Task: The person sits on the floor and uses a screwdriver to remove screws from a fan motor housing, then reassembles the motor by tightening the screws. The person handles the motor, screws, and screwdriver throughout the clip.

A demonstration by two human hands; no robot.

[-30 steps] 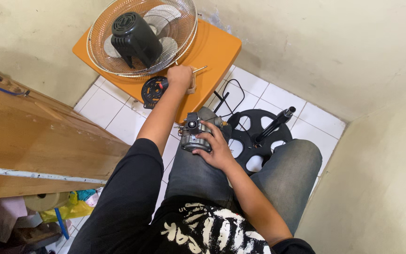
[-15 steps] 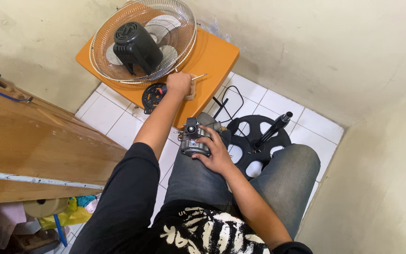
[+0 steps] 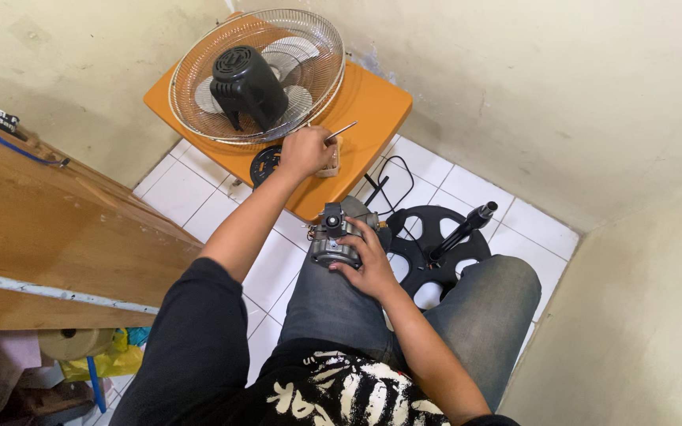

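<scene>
Currently, right hand (image 3: 372, 264) fingers curl around the motor (image 3: 339, 235) on the lap; it could roll off. Left hand (image 3: 303, 151), at 12 o'clock, pinches a thin tool (image 3: 342, 130); could slip.

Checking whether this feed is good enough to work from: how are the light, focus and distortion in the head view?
Head view: light is soft and even, with no hard glare; a faint shadow lies under the fan cage on the orange table. Left hand and right hand on the motor look sharp, without motion blur. The wide lens bends the walls and the wooden board at the edges; the lower left corner is dim.
</scene>
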